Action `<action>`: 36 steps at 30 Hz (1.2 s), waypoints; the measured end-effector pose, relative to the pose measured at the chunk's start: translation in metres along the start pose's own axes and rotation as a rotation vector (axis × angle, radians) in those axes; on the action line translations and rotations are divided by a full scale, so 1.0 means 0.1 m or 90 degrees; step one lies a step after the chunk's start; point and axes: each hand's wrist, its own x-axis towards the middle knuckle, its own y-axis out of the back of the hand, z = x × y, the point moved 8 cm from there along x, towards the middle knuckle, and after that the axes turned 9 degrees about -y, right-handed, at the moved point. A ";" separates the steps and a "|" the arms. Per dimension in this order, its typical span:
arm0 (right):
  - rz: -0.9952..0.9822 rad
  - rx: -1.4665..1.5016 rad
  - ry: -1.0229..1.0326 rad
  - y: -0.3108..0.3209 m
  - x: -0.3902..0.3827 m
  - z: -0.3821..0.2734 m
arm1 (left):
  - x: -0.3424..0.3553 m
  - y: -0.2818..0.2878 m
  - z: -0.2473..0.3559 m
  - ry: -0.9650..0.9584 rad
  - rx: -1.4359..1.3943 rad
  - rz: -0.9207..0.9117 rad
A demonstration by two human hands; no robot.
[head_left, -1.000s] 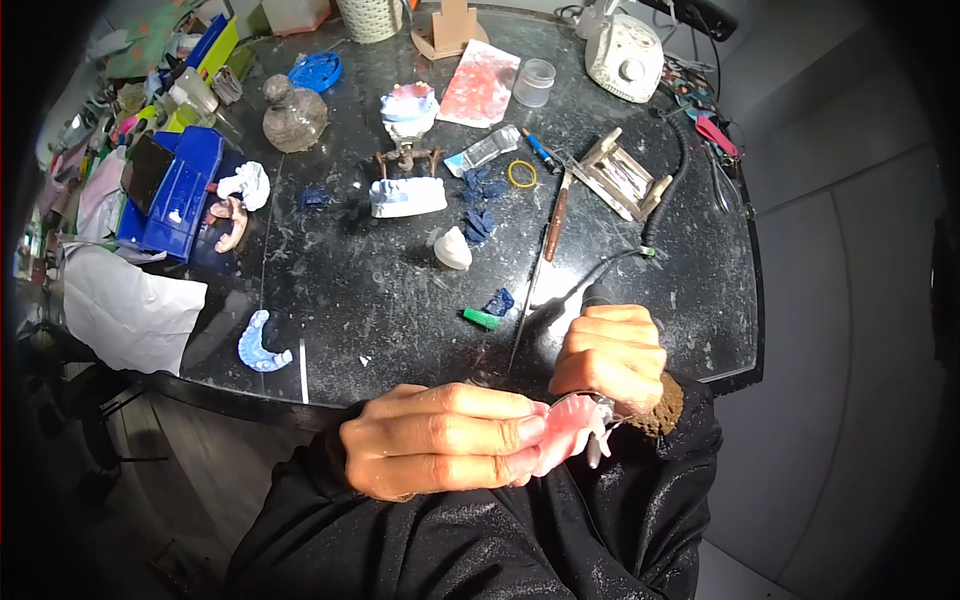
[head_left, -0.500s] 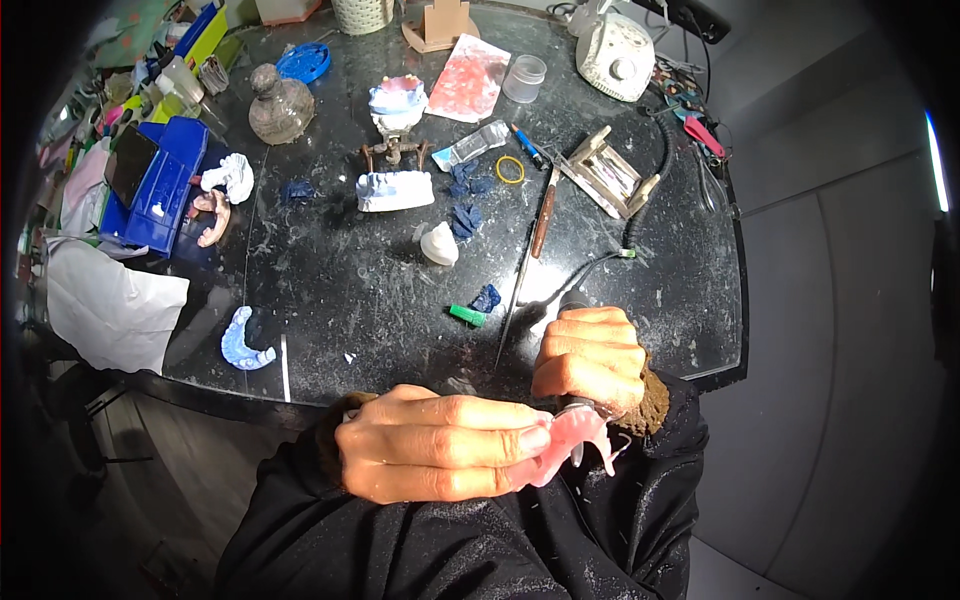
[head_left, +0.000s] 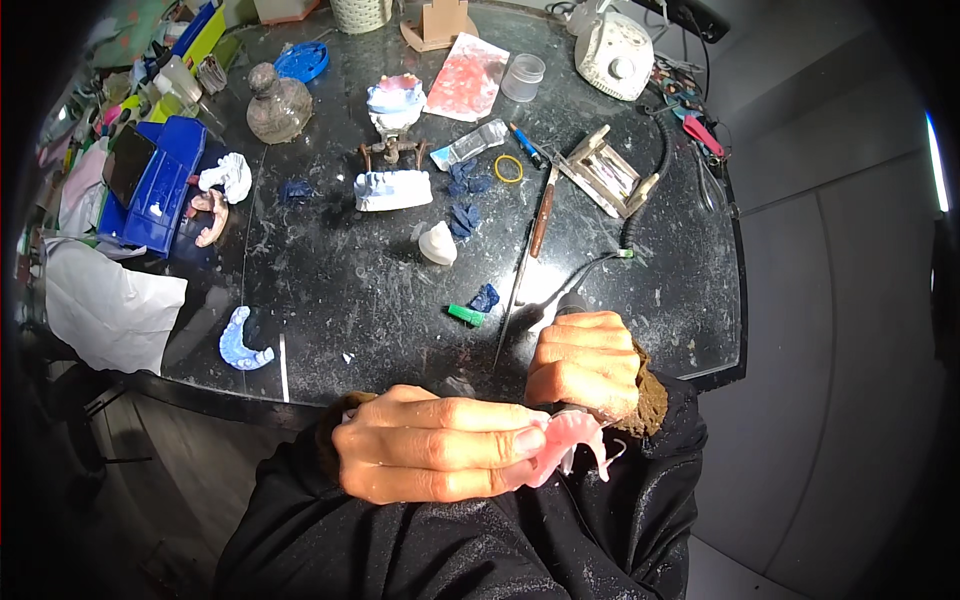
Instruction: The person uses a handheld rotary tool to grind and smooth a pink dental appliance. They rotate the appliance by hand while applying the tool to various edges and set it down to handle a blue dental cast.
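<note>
My left hand (head_left: 435, 445) pinches a pink partial denture (head_left: 567, 447) between thumb and fingers, just off the table's near edge. A thin curved wire sticks out from its right end. My right hand (head_left: 588, 365) is wrapped round a dark rotary handpiece (head_left: 571, 302), whose rear end and cable show beyond the fist. Its working tip lies behind the denture and is mostly hidden. The two hands are almost touching. Pale dust and small flecks lie on the dark sleeves and lap.
An articulator (head_left: 395, 150) with plaster casts stands mid-table. Around it lie a brown-handled wax knife (head_left: 541, 225), blue wax scraps (head_left: 465, 220), a green piece (head_left: 465, 315) and a white cone (head_left: 437, 244). A blue cast (head_left: 240, 340) sits left; a white control box (head_left: 613, 62) stands back right.
My right hand has shifted slightly left and rolled a little with the handpiece. The denture has tilted slightly in my left hand, which has stayed nearly in place.
</note>
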 end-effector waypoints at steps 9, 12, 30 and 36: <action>-0.018 -0.003 0.016 -0.04 -0.01 0.00 | -0.04 0.02 -0.01 0.000 -0.103 -0.052; -0.008 -0.008 0.014 -0.01 0.00 0.00 | -0.01 0.01 -0.01 -0.003 -0.055 -0.017; -0.021 -0.018 0.000 -0.01 -0.03 -0.01 | -0.03 0.00 0.01 -0.001 -0.011 -0.015; -0.021 -0.034 -0.002 -0.04 -0.02 0.01 | -0.01 0.03 0.00 0.007 0.008 -0.057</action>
